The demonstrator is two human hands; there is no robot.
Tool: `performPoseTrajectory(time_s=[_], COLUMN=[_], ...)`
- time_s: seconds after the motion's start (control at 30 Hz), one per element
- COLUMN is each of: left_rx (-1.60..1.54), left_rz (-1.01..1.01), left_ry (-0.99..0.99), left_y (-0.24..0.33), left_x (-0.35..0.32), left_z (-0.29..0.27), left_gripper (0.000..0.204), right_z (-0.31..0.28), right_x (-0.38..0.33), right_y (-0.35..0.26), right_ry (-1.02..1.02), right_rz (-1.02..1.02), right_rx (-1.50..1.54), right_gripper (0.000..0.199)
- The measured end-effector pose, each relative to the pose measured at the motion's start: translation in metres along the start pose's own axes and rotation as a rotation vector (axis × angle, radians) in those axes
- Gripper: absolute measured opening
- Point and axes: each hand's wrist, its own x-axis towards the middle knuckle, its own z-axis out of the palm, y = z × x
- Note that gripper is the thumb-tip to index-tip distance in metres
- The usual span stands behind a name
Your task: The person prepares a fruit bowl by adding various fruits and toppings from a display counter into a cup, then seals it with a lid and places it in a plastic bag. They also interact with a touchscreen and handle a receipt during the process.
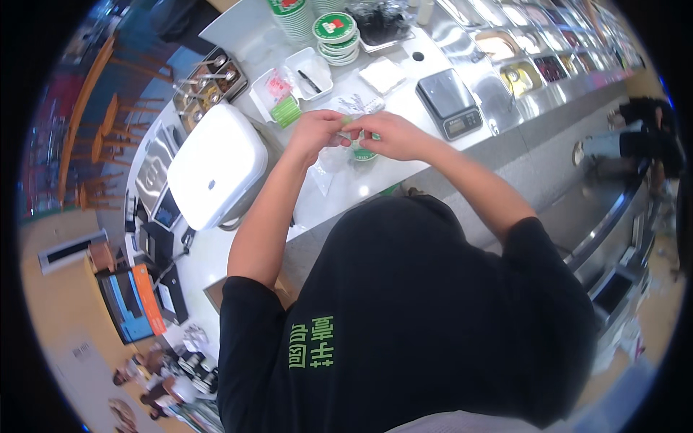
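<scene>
My left hand and my right hand meet over the grey counter, fingertips pinched together on a small clear plastic wrapper with a bit of green on it. Just under the hands stands a small cup with a green-and-white lid, mostly hidden by my right hand. A clear plastic bag lies on the counter below my left hand.
A white lidded machine sits at the left. A digital scale stands to the right of my hands. Stacks of green-lidded cups, white trays, a white napkin and topping bins line the back.
</scene>
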Motion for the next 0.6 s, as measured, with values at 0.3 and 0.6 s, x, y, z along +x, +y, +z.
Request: performPoseTrajectory(time_s=[0.3,0.6], left_rx=[-0.090,0.057], left_rz=[0.048,0.071], left_ry=[0.225,0.510], left_y=[-0.009,-0.009], left_x=[-0.026,-0.051], left_z=[0.010,0.043], left_gripper=[0.038,0.048], right_z=[-0.053,-0.062], right_x=[0.058,0.075], right_y=[0.016,0.017], right_ry=[-0.368,-0.495], right_rz=[-0.415,-0.738], right_rx=[-0.243,-0.184], right_gripper=[0.035,0.027])
